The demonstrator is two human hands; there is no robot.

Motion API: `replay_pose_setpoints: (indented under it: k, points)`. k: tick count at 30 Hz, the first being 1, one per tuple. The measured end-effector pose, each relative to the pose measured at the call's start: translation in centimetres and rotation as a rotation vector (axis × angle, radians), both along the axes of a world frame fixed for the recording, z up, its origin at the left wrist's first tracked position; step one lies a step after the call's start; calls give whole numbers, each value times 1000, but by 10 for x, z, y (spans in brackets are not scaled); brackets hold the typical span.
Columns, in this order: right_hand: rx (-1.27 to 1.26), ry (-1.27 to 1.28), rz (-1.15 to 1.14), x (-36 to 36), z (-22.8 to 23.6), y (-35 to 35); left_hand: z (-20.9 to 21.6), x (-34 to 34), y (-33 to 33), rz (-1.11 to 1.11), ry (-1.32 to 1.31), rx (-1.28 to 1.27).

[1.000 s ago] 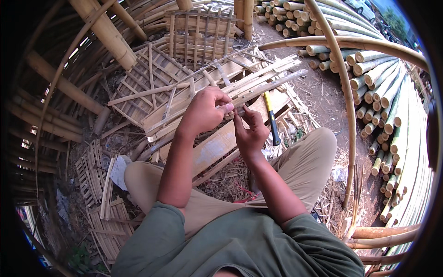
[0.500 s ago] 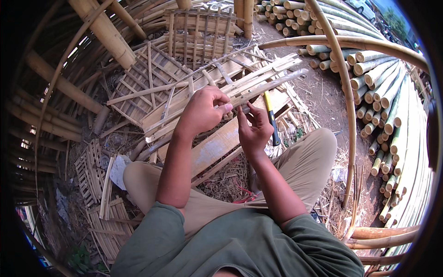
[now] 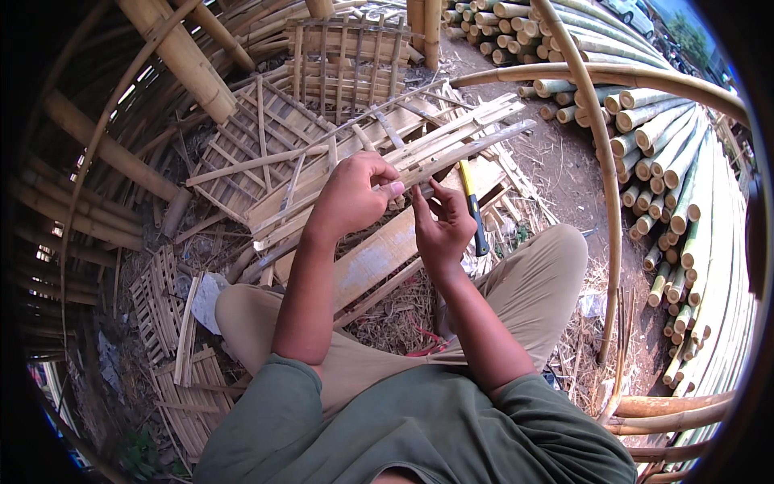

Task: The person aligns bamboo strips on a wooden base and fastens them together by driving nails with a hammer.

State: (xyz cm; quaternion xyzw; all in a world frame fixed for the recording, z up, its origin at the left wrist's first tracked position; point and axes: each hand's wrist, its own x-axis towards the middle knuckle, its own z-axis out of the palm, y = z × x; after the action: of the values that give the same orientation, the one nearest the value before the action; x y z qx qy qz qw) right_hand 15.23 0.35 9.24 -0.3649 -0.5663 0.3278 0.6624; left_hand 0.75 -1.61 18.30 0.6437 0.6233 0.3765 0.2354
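My left hand is closed over long pale bamboo strips, its fingers curled and its thumb pointing to the right. What lies inside its grip is mostly hidden. Just to the right, my right hand pinches something small and dark at the lower edge of the same strips. Its thumb and forefinger nearly meet there, too small to make out. A hammer with a yellow and black handle lies right beside my right hand. Under the strips sits a wide wooden board, between my bent knees.
Slatted bamboo panels lie at the far left, and another panel stands behind them. Cut bamboo poles are stacked along the right. A curved bamboo pole arches up on the right. More slatted pieces lie at the near left.
Almost nothing differs. The fingertips of my right hand have shifted very slightly against the strips; my left hand stays in place.
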Motion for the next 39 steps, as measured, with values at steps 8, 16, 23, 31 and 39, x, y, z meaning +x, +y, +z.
replay_pose_setpoints:
  k: [8,16,23,31,39]
  points:
    - [8,4,23,0,-3,-2,2,1,0,-3,2,-23]
    - [12,6,42,3,-3,-2,-2,1,1,10,-17,-34]
    - [15,-29,42,7,-6,-1,-1,6,0,6,36,19]
    - [3,-28,54,14,-8,-1,-6,9,1,-1,17,15]
    - [-27,10,66,18,-2,3,-2,15,0,-9,61,64]
